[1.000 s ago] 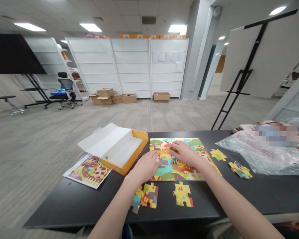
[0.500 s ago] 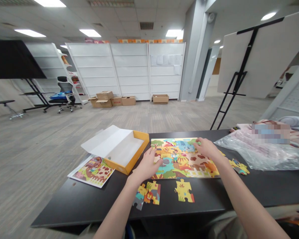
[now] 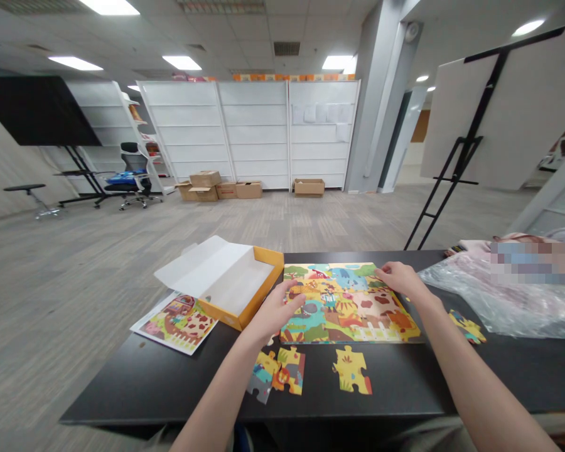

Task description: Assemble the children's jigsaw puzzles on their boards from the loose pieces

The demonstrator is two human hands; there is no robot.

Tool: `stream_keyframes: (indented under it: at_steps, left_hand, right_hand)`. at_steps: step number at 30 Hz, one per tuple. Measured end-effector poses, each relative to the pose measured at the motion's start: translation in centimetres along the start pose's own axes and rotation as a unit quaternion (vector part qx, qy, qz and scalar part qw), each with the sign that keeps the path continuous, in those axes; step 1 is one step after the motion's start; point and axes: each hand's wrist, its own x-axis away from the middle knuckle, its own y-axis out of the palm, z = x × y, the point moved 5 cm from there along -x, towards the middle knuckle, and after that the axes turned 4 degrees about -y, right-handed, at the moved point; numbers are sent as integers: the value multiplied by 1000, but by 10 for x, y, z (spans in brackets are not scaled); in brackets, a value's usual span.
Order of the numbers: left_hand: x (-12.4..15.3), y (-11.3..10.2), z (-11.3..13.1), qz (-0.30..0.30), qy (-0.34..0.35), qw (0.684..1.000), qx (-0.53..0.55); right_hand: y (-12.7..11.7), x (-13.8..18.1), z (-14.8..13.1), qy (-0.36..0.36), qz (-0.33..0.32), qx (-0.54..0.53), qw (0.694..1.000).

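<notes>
A colourful animal jigsaw puzzle lies partly assembled on the black table. My left hand rests on the puzzle's left edge with its fingers spread and flat. My right hand presses its fingers down on the puzzle's far right corner, and whether it holds a piece is hidden. Loose pieces lie nearby: a joined cluster and a yellow piece in front of the puzzle, and another piece to the right of my right forearm.
An open yellow box with a white inside sits left of the puzzle, over a printed picture sheet. A crumpled clear plastic bag and pink cloth lie at the table's right. Easels, shelves and cartons stand beyond.
My right hand has moved from the puzzle's middle to its far right corner. My left hand has stayed at the left edge. The view has shifted slightly.
</notes>
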Motion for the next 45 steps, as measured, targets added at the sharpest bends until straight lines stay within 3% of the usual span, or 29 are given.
stream_keyframes:
  at_steps: [6, 11, 16, 18, 21, 23, 25, 28, 36, 41, 45]
  left_hand:
    - [2, -6, 4, 6, 19, 998, -59]
    - [4, -5, 12, -28, 72, 982, -170]
    - [23, -22, 36, -10, 109, 955, -276]
    - [36, -38, 50, 37, 86, 926, -366]
    - [52, -68, 62, 136, -8, 846, -515]
    - [56, -80, 59, 144, -86, 809, -563]
    - [55, -84, 51, 118, -135, 791, -585]
    - [50, -82, 43, 103, -139, 781, -600]
    - [50, -93, 45, 170, -113, 777, -596]
    - [58, -122, 47, 216, -126, 781, -572]
    - [63, -150, 36, 229, -150, 781, -562]
  right_hand:
    - [0, 7, -1, -6, 14, -15, 1000]
    - [2, 9, -4, -17, 15, -20, 1000]
    - [2, 11, -5, -17, 16, -25, 999]
    - [2, 11, -4, -19, 17, -20, 999]
    - [5, 10, -4, -23, 24, -6, 999]
    - [7, 10, -3, -27, 32, -1, 999]
    - [8, 9, -2, -32, 37, -2, 999]
    - [9, 8, 0, -35, 37, -7, 999]
    - [11, 6, 2, -23, 21, 5, 1000]
    - [11, 7, 1, -29, 18, 6, 999]
    - [11, 8, -1, -33, 19, 7, 999]
